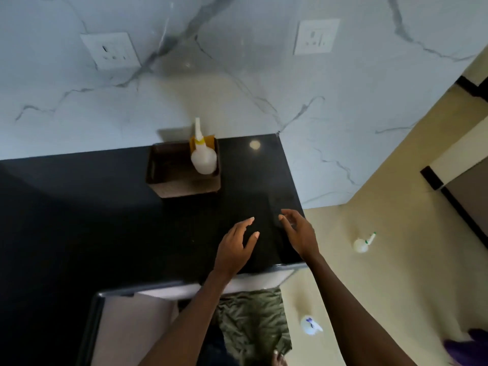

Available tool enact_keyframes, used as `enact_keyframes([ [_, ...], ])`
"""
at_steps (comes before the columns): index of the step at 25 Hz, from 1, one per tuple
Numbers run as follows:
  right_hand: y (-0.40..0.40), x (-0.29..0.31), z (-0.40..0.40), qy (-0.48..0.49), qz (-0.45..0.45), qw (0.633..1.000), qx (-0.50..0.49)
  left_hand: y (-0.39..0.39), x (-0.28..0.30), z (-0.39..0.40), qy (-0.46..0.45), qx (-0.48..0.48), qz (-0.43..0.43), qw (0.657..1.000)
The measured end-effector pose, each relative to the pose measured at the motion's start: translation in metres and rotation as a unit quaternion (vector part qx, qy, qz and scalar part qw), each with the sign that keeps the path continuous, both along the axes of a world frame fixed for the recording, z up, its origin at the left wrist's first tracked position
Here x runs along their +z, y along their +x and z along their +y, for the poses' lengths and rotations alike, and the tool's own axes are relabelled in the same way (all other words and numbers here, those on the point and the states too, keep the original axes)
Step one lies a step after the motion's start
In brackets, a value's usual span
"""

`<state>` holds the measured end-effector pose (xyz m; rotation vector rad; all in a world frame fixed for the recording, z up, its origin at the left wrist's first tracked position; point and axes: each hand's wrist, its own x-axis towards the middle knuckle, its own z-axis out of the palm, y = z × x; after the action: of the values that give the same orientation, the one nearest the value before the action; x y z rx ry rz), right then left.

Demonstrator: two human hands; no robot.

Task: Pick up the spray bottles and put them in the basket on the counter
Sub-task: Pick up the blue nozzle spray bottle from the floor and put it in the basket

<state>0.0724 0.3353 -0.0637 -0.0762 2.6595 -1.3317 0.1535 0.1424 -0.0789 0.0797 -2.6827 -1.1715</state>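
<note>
A brown rectangular basket [169,188] stands on the black counter [79,220] against the marble wall. One white spray bottle with a yellow collar [202,158] stands inside it at the right. My left hand [233,250] and my right hand [299,233] hover over the counter's right end, both empty with fingers apart. On the beige floor to the right stands a white spray bottle with a green collar [362,244]. Another white spray bottle with a blue nozzle [311,324] is on the floor below the counter's edge, beside my right forearm.
The counter ends at its right edge [295,207], with open floor [383,273] beyond. Two wall sockets [112,51] [316,36] sit on the marble backsplash. A dark door frame [449,196] is at far right, and something purple [464,350] lies at the bottom right corner.
</note>
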Motion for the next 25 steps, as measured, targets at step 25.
enact_keyframes([
  [25, 0.181, -0.343, 0.315, 0.040, -0.378, 0.900, -0.214, 0.071, -0.326, 0.286, -0.178, -0.258, -0.426, 0.849],
])
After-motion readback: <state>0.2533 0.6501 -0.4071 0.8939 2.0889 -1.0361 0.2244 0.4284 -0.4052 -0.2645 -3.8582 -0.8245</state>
